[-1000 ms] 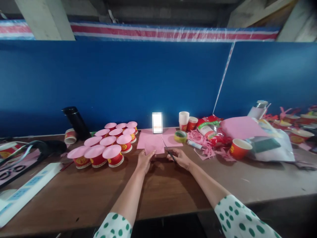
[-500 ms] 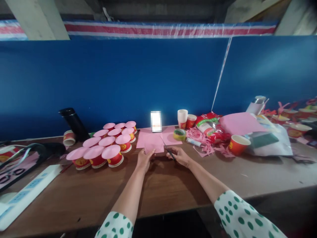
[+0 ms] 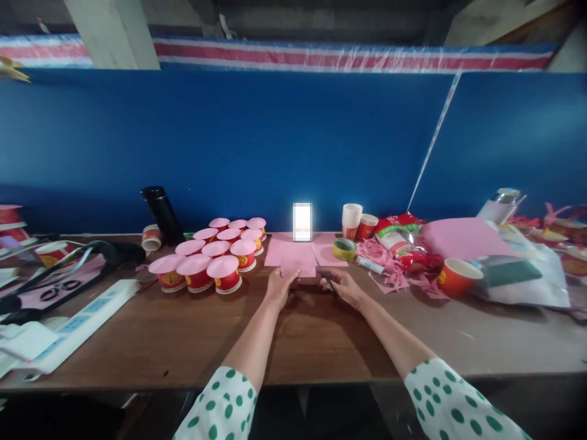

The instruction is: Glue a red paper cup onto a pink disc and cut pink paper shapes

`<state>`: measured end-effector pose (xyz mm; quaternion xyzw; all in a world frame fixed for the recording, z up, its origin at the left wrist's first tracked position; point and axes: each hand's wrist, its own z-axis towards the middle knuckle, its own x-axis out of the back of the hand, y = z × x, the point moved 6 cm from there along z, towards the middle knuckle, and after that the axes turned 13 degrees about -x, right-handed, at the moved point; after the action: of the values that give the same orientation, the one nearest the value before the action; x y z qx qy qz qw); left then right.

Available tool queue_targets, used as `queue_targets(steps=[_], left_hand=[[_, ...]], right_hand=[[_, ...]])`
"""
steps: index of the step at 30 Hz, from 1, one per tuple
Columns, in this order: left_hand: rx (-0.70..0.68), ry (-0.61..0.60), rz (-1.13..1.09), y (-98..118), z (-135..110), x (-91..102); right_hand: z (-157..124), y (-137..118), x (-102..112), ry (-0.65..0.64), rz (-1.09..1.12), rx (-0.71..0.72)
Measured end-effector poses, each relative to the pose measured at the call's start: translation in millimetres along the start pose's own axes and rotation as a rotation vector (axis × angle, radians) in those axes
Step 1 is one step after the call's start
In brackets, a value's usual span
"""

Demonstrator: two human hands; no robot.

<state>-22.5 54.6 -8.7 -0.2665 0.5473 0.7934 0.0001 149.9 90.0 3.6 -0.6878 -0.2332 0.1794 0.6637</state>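
My left hand [image 3: 280, 287] pinches the lower left edge of a pink square of paper [image 3: 299, 264], thumb on top. My right hand [image 3: 343, 288] is closed around the dark handles of a pair of scissors [image 3: 325, 276], whose blades point up and away beside the paper's right edge. Whether the blades touch the paper I cannot tell. Behind the held piece, larger pink sheets [image 3: 277, 249] lie flat on the table. A bright, blurred-out upright rectangle [image 3: 302, 221] stands at their back edge. To the right of the sheets rests a roll of tape [image 3: 343, 249].
At left stand several red paper cups [image 3: 227, 283] topped with pink discs, a black flask [image 3: 162, 215] and a white power strip [image 3: 82, 324]. At right are stacked cups [image 3: 351, 219], pink paper shreds [image 3: 380, 256], a red plastic bag [image 3: 406, 241] and a tilted cup [image 3: 458, 278].
The camera view has turned left, so everything sits further right in the picture. Both hands keep their holds on the paper and the scissors.
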Motion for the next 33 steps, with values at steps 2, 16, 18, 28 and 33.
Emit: queue_targets(steps=[2,16,18,28,33], left_hand=[[-0.006,0.001,0.009,0.0,0.2,-0.1],[-0.009,0.004,0.031,-4.2,2.9,1.1],[-0.008,0.001,0.032,-3.9,2.9,0.6],[0.002,-0.024,0.039,-4.0,1.8,-0.2],[-0.001,-0.029,0.035,-3.6,2.0,-1.1]], right_hand=[[0.4,0.8,0.9,0.003,-0.009,0.006],[5.8,5.7,1.2,-0.002,0.037,-0.007],[6.1,6.1,1.7,-0.001,0.043,-0.004],[2.2,0.0,0.5,0.017,0.043,-0.003],[4.3,2.4,0.7,0.021,0.041,0.005]])
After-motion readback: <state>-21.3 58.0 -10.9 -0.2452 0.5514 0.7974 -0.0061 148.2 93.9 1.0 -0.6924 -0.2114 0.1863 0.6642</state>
